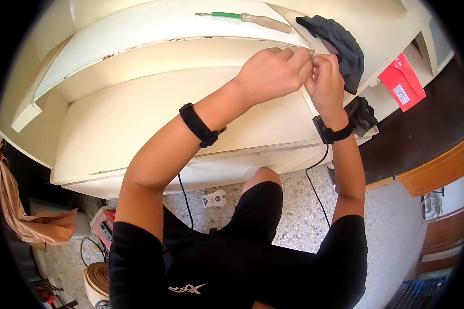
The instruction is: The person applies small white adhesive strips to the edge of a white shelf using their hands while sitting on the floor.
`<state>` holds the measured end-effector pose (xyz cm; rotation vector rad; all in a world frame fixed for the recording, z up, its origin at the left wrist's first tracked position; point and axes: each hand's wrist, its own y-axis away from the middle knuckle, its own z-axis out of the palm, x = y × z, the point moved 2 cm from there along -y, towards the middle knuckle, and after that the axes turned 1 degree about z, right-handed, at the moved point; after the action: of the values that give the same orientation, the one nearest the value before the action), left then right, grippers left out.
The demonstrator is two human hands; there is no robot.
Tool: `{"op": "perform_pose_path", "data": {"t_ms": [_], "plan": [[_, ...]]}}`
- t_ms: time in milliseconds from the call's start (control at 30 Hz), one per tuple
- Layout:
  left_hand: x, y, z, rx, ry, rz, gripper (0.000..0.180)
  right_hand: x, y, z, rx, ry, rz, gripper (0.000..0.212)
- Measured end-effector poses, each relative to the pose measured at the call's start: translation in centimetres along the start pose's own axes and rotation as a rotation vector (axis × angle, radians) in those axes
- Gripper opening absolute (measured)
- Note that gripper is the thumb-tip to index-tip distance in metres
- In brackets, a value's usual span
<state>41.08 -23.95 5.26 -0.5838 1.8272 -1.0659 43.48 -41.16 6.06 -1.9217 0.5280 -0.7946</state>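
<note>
I observe the left hand (278,72) and the right hand (325,77) meeting fingertip to fingertip, fingers curled in and nearly closed; whether anything small is pinched between them I cannot tell, since the knuckles hide it. The grip sits at the right-hand end of the white board (160,28), which extends leftward from it; contact with the board's corner appears likely but is unconfirmed. I judge the board stiff and fairly heavy for its length, best held along a sound stretch of its front edge, as the chipped patches look rough and may flake. Just beyond the grip and to its left, a screwdriver (265,21) lies on the board; it should prove light and rigid, its smooth handle the proper hold, though liable to roll. Just right of the grip lies a dark cloth (349,49), presumably soft and limp, easily gathered anywhere. Nearer the body on that side is a black bundle (363,116); farther right, a red packet (402,82), seemingly light and liable to crease, best taken by its edge.
</note>
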Motion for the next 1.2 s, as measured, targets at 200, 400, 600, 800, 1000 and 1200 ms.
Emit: {"op": "perform_pose_path", "data": {"t_ms": [200, 400, 600, 800, 1000, 1200], "plan": [[0.4, 0.3, 0.9, -0.079, -0.067, -0.081, 0.018, 0.0, 0.2, -0.3, 0.047, -0.147, 0.069, 0.03], [0.1, 0.5, 1.3, -0.023, 0.01, -0.107, 0.021, -1.1, 0.0, -0.7, 0.116, -0.249, 0.085, 0.043], [0.5, 0.4, 0.7, -0.059, -0.015, -0.134, 0.024, -1.1, 0.3, -0.5, 0.161, -0.215, 0.107, 0.041], [0.6, 0.5, 0.6, -0.05, 0.057, -0.18, 0.025, -1.2, 1.0, 0.0, 0.236, -0.191, 0.078, 0.038], [0.7, 0.6, 0.6, -0.031, 0.099, -0.222, 0.024, -1.4, 0.7, 0.3, 0.207, -0.19, 0.102, 0.026], [1.0, 0.7, -0.6, -0.018, 0.071, -0.244, 0.018, -1.2, 0.8, 0.6, 0.126, -0.245, 0.163, 0.022]]}}
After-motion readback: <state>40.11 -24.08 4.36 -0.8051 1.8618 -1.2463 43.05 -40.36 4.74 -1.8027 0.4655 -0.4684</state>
